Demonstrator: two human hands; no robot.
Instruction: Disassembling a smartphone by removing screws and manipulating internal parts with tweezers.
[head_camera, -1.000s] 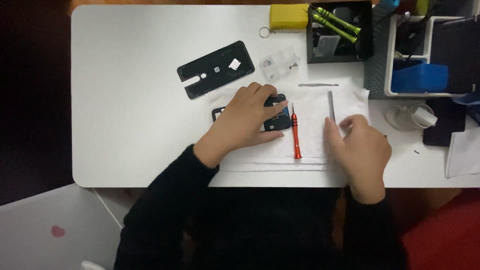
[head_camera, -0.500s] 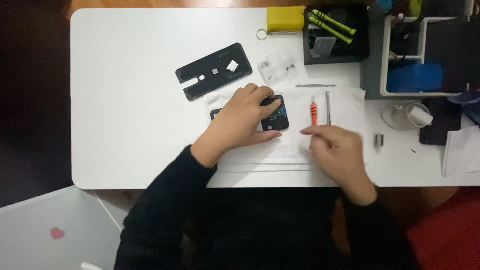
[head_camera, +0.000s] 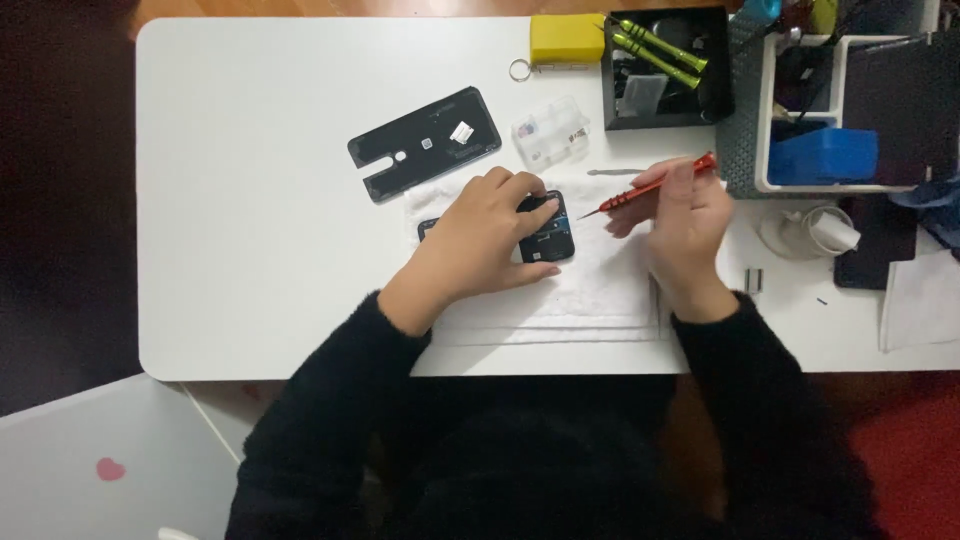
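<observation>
- Bench (head_camera: 250, 200): white, rounded corners, seen from above; the person sits at its near edge, in dark sleeves.
- White cloth (head_camera: 600, 290): spread flat at the middle of the near edge, under both hands.
- Opened phone (head_camera: 545, 235): small dark device lying flat on the cloth, its inner parts facing up; most of it is covered by the left hand, with one end showing past the fingertips.
- Left hand (head_camera: 480, 245): palm down on the phone, fingers curled over its far edge and thumb along its near side, pressing it to the cloth.
- Red screwdriver (head_camera: 655, 185): slim, held aslant, handle towards the far right, tip pointing at the phone's exposed end and just short of it.
- Right hand (head_camera: 680, 225): fingers closed around the screwdriver's handle, just right of the phone.
- Black back cover (head_camera: 425, 143): lying flat, left of centre towards the far edge, well apart from the hands.
- Clear parts box (head_camera: 550, 130): small, lidded, just right of the cover.
- Metal pick (head_camera: 615, 172): thin, lying just beyond the screwdriver.
- Yellow block (head_camera: 567, 38): at the far edge, with a ring beside it.
- Black tray (head_camera: 720, 80): far right, holding green-handled tools (head_camera: 655, 45).
- White organiser (head_camera: 800, 185): at the right edge, holding a blue item (head_camera: 825, 155).
</observation>
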